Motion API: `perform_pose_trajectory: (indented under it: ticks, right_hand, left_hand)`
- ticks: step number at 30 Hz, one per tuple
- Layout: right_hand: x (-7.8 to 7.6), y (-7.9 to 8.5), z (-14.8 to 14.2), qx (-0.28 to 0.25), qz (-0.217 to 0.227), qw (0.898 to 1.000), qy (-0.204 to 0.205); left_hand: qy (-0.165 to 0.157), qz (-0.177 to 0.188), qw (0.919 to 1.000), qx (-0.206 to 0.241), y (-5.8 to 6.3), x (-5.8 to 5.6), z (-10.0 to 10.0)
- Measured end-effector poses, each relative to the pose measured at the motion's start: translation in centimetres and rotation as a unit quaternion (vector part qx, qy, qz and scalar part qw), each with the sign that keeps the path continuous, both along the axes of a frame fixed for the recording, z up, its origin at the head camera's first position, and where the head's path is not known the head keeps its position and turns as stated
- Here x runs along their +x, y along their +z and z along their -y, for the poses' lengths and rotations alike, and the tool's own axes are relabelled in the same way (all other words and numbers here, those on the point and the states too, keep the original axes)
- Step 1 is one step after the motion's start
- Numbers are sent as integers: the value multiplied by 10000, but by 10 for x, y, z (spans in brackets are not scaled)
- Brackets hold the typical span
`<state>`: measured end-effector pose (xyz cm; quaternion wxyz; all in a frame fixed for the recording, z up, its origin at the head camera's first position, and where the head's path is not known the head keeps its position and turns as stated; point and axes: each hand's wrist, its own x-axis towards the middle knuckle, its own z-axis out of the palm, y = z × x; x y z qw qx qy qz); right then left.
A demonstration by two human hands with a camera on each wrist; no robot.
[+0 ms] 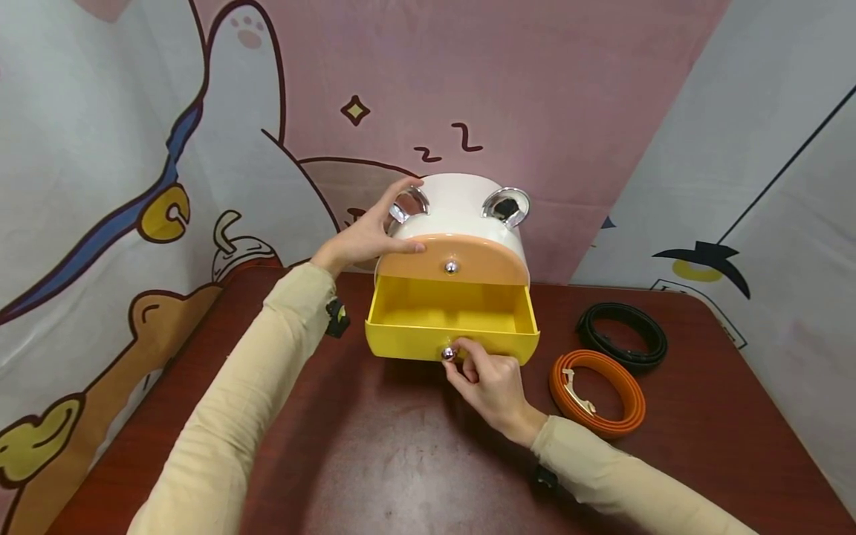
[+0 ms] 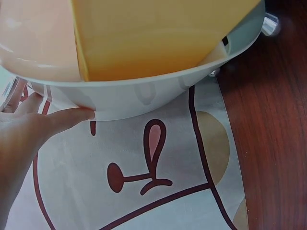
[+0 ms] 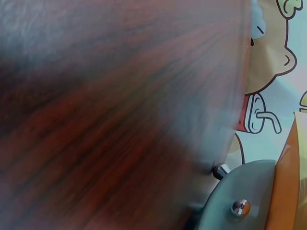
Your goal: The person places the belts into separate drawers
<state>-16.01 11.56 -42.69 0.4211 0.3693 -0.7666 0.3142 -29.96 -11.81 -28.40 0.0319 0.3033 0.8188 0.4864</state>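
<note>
A small white drawer cabinet [image 1: 461, 195] with two shiny silver ears stands near the back of the table. Its peach upper drawer [image 1: 484, 260] is closed, while the yellow lower drawer [image 1: 401, 342] is pulled out with a bare interior. My left hand [image 1: 364, 236] grips the cabinet's upper left side, fingers by the left ear [image 1: 396, 214] and thumb across the front edge. In the left wrist view that thumb lies against the white shell [image 2: 129, 103]. Thumb and forefinger of my right hand [image 1: 491, 383] pinch the silver knob [image 1: 448, 354] of the yellow drawer.
To the right of the cabinet lie a coiled orange belt [image 1: 628, 386] with a metal buckle and a coiled black belt [image 1: 658, 345] behind it. The brown table [image 1: 374, 461] meets a cartoon-printed cloth backdrop [image 1: 535, 96]. Metal feet [image 3: 241, 208] show beneath the cabinet.
</note>
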Motion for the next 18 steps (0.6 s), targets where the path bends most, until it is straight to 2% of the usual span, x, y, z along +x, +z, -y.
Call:
perform_pose_trajectory:
  ticks: [18]
  right_hand:
    - [15,2,2,113,-286,9993,-191]
  left_hand:
    - [28,207,9998,58,2,2,0]
